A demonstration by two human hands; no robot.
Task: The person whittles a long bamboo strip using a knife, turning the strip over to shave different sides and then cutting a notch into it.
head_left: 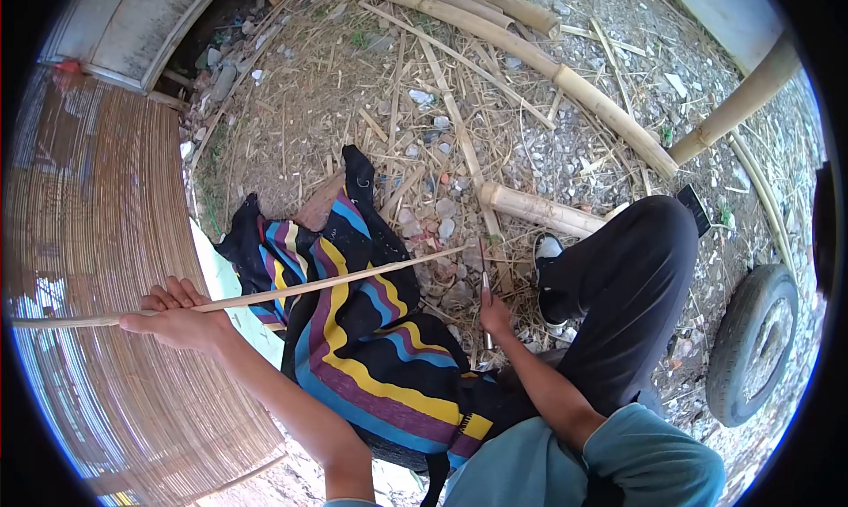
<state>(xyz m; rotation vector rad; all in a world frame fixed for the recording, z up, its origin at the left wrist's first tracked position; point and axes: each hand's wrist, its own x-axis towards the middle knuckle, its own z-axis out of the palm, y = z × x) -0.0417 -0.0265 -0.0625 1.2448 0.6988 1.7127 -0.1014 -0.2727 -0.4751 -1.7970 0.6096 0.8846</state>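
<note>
My left hand point(181, 317) grips a long thin bamboo strip point(336, 280) that runs from the woven mat across to the middle of the view. A striped black, yellow, blue and purple cloth point(380, 348) lies over my lap under the strip. My right hand point(495, 315) holds a small metal blade point(486, 286) upright, just right of the strip's free end, above the littered ground. My black-trousered leg point(636, 277) is bent to the right, with a shoe point(548, 251) on the ground.
A large woven bamboo mat point(97, 242) fills the left side. Thick bamboo poles point(548, 65) and a cut piece point(539, 208) lie on ground strewn with shavings and stones. A tyre point(755, 344) stands at the right. A dark phone-like object point(695, 208) lies past my knee.
</note>
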